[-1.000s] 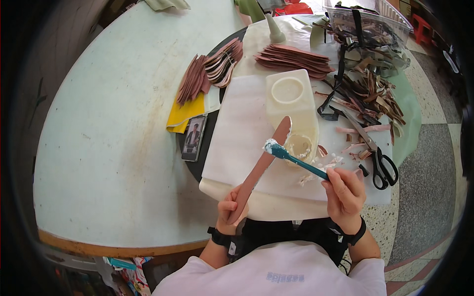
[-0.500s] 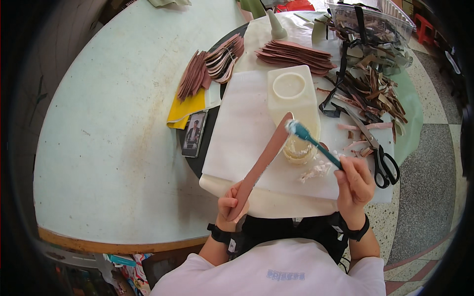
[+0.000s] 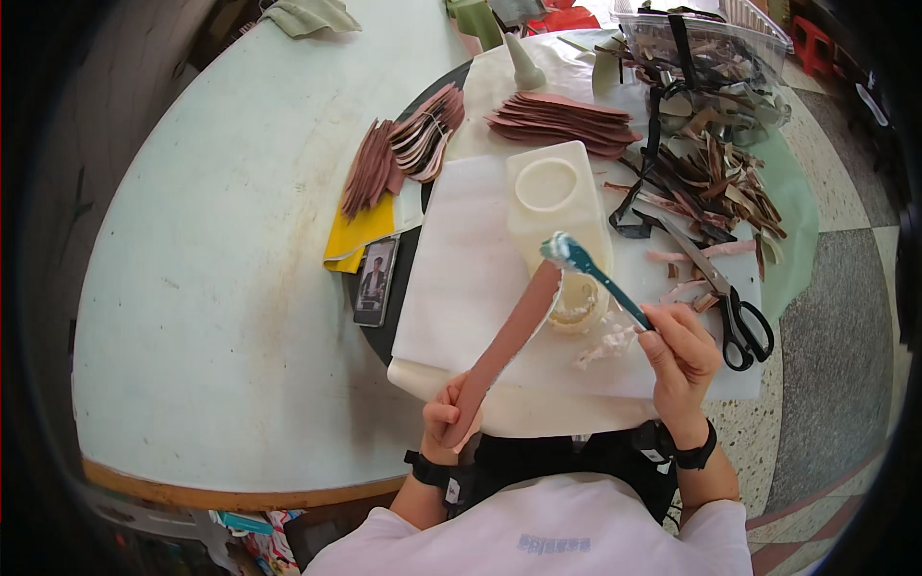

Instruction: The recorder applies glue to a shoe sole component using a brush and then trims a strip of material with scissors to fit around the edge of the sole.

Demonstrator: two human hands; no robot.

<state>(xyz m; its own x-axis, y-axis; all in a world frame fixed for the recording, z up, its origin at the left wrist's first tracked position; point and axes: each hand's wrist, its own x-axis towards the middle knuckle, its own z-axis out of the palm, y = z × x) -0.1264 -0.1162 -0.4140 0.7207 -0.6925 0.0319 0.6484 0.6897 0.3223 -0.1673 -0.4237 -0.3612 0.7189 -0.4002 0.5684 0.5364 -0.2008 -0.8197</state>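
My left hand (image 3: 448, 413) is closed round the lower end of a long brownish-pink leather strip (image 3: 509, 350), which slants up to the right. Between finger and thumb, my right hand (image 3: 684, 360) grips a teal-handled brush (image 3: 607, 283). White paste coats the brush head, which touches the strip's far tip. Behind them lies a cream plastic container (image 3: 552, 216) with a round rim on its top and an opening at its near end, partly covered by the brush and strip. White crumbs of dried paste (image 3: 610, 344) lie beside it on the white sheet (image 3: 451, 307).
Black-handled scissors (image 3: 735, 322) lie right of the sheet, by a heap of leather scraps (image 3: 725, 187) and a clear bin (image 3: 706, 48). Stacked leather pieces (image 3: 562, 120) sit at the back, with bundled pieces (image 3: 423, 134) to their left. A phone (image 3: 376, 281) lies beside yellow cloth (image 3: 357, 233).
The brush head has shifted slightly left and now sits over the strip's tip. My right hand has moved a little left with it; the left hand keeps its hold.
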